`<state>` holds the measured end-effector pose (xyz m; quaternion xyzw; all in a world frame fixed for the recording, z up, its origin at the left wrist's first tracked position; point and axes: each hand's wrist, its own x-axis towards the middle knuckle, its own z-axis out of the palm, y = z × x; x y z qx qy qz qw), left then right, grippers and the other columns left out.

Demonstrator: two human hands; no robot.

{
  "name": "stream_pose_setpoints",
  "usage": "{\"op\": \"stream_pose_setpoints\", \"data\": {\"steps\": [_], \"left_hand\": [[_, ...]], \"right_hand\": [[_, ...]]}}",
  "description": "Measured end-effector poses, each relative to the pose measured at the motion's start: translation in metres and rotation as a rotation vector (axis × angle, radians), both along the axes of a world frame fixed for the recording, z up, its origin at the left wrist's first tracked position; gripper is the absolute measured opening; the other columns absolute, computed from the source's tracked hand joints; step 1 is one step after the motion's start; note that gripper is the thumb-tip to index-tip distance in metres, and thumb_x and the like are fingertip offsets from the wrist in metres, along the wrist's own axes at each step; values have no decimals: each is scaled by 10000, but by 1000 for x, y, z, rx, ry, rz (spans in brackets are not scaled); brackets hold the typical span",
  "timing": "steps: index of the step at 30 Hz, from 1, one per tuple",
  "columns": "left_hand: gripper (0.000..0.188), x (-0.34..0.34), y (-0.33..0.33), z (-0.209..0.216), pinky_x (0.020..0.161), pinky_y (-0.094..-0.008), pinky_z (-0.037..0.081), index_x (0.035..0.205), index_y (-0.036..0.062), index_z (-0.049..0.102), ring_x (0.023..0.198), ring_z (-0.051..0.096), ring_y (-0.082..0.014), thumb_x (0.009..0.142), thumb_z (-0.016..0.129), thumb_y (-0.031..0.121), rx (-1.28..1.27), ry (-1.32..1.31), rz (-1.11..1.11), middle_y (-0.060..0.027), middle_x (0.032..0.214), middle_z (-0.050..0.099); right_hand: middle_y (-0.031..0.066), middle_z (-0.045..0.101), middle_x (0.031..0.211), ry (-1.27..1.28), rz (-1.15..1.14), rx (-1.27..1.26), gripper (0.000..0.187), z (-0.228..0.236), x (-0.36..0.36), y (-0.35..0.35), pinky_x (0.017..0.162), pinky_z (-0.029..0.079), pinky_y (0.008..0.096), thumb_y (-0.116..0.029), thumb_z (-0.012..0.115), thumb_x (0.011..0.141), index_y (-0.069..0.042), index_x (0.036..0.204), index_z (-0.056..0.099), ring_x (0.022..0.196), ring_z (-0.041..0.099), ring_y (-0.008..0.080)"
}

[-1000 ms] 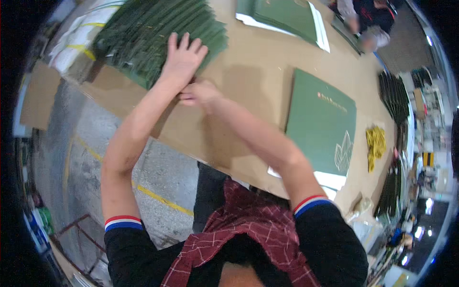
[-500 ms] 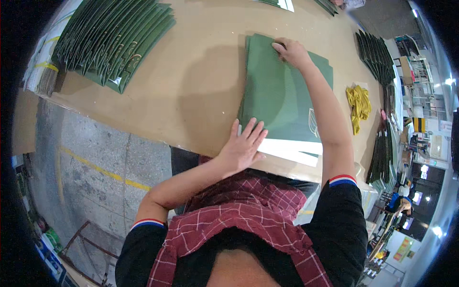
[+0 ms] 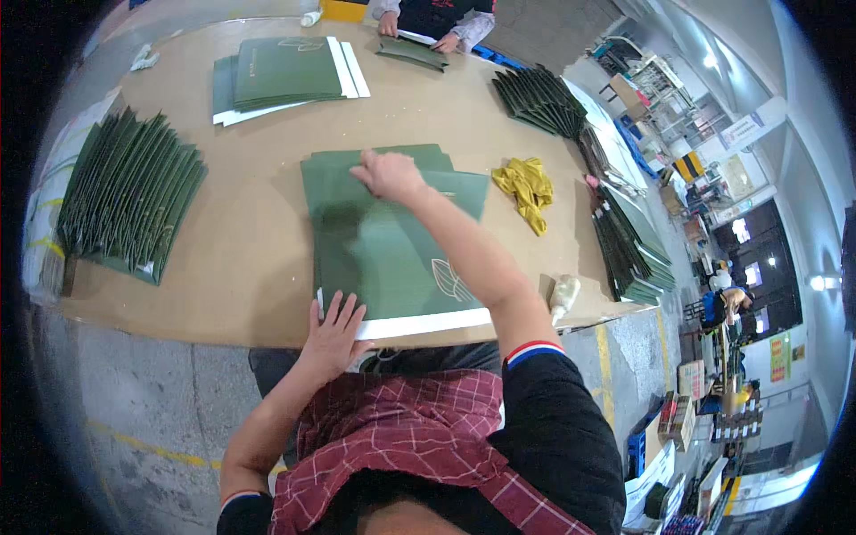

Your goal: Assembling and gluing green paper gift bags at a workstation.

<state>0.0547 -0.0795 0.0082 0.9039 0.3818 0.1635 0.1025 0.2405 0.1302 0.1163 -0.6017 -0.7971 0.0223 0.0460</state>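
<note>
A stack of flat green paper sheets (image 3: 392,241) lies in front of me, with a leaf outline printed near its right side and a white strip along the near edge. My left hand (image 3: 334,334) rests on the near left corner, fingers spread, partly over the white strip. Near the far edge of the top sheet is my right hand (image 3: 392,176), its fingers curled closed against the green surface. Whatever those fingers may hold is hidden. The sheets fan out slightly at the far side.
Folded green bags (image 3: 134,196) stand in a row at the left, and more bags (image 3: 539,100) at the far right. Another sheet pile (image 3: 290,76) lies far left. A yellow cloth (image 3: 526,192) and a white bottle (image 3: 563,296) are right. Across the table, a co-worker's hands (image 3: 443,43) handle a green piece.
The view has shifted, showing more of the far table and a co-worker. My right hand stays near the stack's far edge and my left at its near left corner; the top sheet sits more askew.
</note>
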Motion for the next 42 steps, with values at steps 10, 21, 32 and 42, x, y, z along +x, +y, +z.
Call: {"op": "stream_pose_setpoints", "data": {"steps": [10, 21, 32, 42], "left_hand": [[680, 21, -3, 35, 1023, -469, 178, 1286, 166, 344, 1259, 261, -299, 674, 640, 177, 273, -235, -99, -123, 1318, 324], [520, 25, -17, 32, 957, -417, 326, 1253, 158, 394, 1141, 404, -301, 756, 546, 153, 222, -367, -90, -128, 1193, 447], [557, 25, -27, 22, 773, -354, 486, 1216, 145, 447, 985, 549, -312, 697, 533, -41, -172, -763, 140, -181, 1212, 452], [454, 3, -30, 5, 888, -323, 404, 1143, 71, 520, 1086, 485, -307, 700, 613, 37, -332, -937, 280, -201, 1152, 496]], "right_hand": [[134, 611, 687, 67, -51, -115, 385, 72, 82, 11, 652, 457, 366, -403, 523, 785, -31, 808, 620, 576, 602, 212], [115, 591, 603, -57, -114, -241, 397, 42, 109, 5, 617, 445, 362, -432, 536, 796, -44, 784, 622, 554, 583, 222], [109, 621, 719, 30, -103, -160, 310, -3, 61, 9, 657, 456, 358, -346, 576, 783, -40, 808, 607, 608, 594, 230], [94, 542, 573, 52, 877, 82, 369, -48, -17, -71, 562, 426, 366, -343, 534, 812, -76, 559, 508, 600, 546, 273]]}}
